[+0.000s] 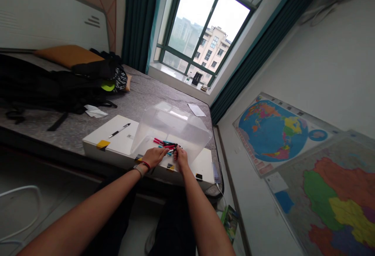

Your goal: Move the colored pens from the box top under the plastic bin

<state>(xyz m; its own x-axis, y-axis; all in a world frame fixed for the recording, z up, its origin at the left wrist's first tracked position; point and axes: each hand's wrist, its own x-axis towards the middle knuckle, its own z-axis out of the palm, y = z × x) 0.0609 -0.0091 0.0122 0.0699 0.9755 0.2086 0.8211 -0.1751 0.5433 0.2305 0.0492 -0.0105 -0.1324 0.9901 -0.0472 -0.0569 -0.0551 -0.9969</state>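
A clear plastic bin (152, 121) lies tipped with its open side toward me. Inside its mouth is a loose pile of pens, among them red pens (159, 142), blue ones and black ones. At the near edge of the pile, my left hand (154, 157) is closed, its thumb and fingertips pinched at a slim pen. Close on its right, my right hand (180, 157) has its fingers curled round a pen at the dark ends of the pile. The fingers partly cover what they hold. A red band and a bracelet circle my left wrist.
White boxes (109, 131) with yellow and black tape support the bin; a black-and-silver pen (119, 130) lies on the left one. On the grey bed surface (137, 88) are black bags (58, 88), a crumpled tissue (95, 111) and a white sheet (196, 110). Wall maps hang right.
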